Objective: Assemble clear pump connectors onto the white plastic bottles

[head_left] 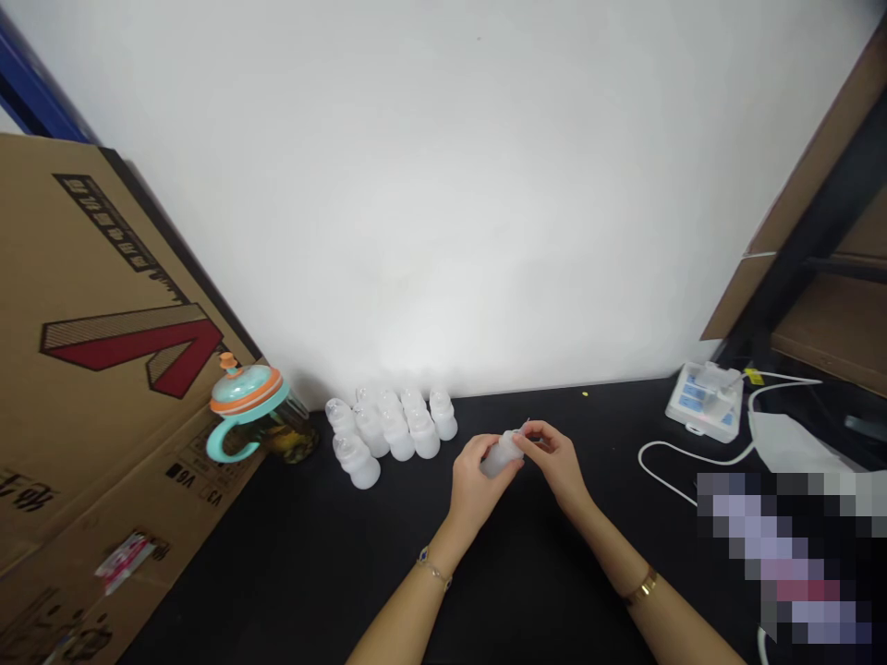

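A small white bottle (497, 457) lies tilted between my two hands, above the black table. My left hand (472, 476) wraps round its body. At its top end, the fingers of my right hand (554, 460) pinch the bottle's cap area; a thin clear edge shows by the fingertips, too small to make out. Left of my hands stands a group of several similar white bottles (397, 434) with clear domed caps, close together near the wall.
A teal and orange lidded jug (239, 406) with dark contents stands at the left before a large cardboard box (90, 369). On the right lie a white plastic case (705, 404) with blue labels and a white cable (665, 445). A pale wall (443, 185) rises behind the black table (291, 563).
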`<state>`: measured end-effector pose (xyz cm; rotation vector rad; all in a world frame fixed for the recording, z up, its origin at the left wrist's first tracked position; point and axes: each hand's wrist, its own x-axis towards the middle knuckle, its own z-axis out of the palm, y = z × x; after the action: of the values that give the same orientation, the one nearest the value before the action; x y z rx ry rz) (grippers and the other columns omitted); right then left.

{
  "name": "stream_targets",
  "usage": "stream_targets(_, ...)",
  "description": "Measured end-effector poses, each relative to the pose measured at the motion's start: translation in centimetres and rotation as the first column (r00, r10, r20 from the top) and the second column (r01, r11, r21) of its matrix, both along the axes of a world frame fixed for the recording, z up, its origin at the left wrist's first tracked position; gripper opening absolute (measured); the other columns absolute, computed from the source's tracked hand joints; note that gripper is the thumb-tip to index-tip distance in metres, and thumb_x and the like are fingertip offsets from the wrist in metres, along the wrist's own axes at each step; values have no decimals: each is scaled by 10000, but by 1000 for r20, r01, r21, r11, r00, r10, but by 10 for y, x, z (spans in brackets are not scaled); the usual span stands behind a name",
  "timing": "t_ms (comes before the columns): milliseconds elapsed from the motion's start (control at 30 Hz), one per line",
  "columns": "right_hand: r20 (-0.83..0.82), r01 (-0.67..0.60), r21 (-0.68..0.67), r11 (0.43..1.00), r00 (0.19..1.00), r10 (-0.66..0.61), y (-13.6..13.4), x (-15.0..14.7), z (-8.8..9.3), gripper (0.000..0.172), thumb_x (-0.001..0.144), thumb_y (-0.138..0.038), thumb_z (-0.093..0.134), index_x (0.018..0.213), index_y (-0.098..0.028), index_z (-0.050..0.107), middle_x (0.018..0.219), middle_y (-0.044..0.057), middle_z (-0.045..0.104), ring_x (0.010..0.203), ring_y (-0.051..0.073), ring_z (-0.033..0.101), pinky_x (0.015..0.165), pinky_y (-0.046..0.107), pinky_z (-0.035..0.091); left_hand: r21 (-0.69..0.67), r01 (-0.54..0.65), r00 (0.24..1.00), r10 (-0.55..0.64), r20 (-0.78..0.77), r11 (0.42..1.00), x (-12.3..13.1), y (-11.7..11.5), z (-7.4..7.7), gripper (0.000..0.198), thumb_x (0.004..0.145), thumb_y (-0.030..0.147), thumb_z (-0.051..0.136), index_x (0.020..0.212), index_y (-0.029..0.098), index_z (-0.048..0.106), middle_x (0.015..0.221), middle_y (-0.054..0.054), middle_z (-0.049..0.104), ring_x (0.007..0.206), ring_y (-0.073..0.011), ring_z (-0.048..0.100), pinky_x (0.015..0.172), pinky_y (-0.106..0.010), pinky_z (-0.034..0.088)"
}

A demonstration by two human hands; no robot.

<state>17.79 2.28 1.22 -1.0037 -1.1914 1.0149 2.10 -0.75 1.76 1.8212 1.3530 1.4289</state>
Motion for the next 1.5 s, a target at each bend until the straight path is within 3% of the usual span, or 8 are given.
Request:
stream_targets(667,22,21,2,1000,1000,-21,-1,-3,3,383,683,-511,849,690,-204,619,731,1,597,653,168,568,571,271,471,24,7,999,-6,-38,1000,2,-1,-1,271,774,225,809,1020,220,696,1030,-35,722,962,-216,683,888,-362,554)
stream_targets(1233,183,111,85,990,975,-125,-2,-3,2,447,759,-611,757,656,-201,611,689,14,585,620,171,551,560,279,457,89,-11,993,21,-113,996,2,0,-6,321,757,194,823,1045,233,687,1058,-35,726,990,-223,701,916,-385,582)
stream_targets(1500,245,141,49,989,958,-149,-4,-2,1,467,768,-621,731,611,-205,589,623,-6,533,580,160,509,543,278,410,157,-9,980,40,-197,988,0,2,-15,379,761,205,823,1102,251,665,1094,-39,728,1013,-234,705,929,-407,603)
